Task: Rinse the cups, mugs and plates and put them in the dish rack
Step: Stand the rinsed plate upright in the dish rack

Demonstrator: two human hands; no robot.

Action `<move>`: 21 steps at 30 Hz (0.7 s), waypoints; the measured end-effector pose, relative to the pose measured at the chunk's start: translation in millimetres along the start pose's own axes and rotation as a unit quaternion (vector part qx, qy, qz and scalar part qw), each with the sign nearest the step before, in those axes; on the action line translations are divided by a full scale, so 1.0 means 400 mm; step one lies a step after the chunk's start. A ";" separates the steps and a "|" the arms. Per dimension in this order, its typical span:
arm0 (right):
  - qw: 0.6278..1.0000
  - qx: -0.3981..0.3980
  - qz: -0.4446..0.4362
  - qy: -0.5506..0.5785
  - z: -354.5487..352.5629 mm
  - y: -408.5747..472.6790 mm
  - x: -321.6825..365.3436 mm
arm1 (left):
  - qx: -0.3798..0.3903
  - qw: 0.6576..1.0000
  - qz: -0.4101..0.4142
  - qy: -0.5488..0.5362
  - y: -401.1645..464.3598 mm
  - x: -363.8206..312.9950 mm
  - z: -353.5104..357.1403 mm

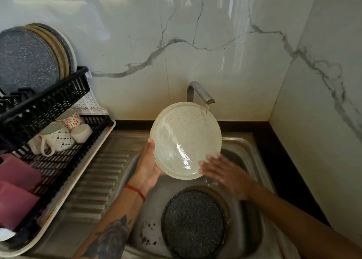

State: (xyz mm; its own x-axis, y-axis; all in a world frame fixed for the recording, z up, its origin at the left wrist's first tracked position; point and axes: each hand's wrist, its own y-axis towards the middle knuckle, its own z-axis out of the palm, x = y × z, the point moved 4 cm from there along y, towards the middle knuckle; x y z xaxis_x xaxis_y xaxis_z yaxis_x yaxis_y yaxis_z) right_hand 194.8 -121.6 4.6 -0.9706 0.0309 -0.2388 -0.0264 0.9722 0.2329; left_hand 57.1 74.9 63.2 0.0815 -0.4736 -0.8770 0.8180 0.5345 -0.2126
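A cream speckled plate is tilted under the running tap, over the sink. My left hand grips its left rim, thumb on the front. My right hand lies with straight fingers against the plate's lower right edge, blurred. A dark speckled plate lies in the sink bowl below. The black dish rack at the left holds several upright plates on top and three patterned mugs on the lower level.
Pink containers sit at the near end of the rack's lower level. A ribbed steel draining board lies between rack and sink. Marble wall panels close in behind and on the right. Dark specks lie on the sink floor.
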 end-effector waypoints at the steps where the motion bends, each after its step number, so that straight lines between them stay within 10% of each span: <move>1: 1.000 -0.006 0.016 0.002 -0.013 -0.020 -0.032 | 0.015 1.000 -0.002 0.006 0.000 0.001 -0.004; 12: 0.989 -0.111 0.099 0.003 -0.215 0.051 -0.136 | -0.043 0.990 -0.136 0.011 0.020 0.132 -0.033; 21: 0.904 -0.066 0.199 0.374 -0.242 0.103 -0.159 | -0.073 0.935 -0.296 -0.183 -0.031 0.248 0.034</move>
State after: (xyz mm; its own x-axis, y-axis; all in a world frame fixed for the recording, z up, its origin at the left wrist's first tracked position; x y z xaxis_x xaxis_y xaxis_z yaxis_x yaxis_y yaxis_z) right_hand 232.2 -106.2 120.7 -0.7989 0.1581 0.5803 0.3792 0.8813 0.2820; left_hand 62.6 11.9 -15.3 -0.1499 -0.9101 -0.3863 0.6979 0.1794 -0.6934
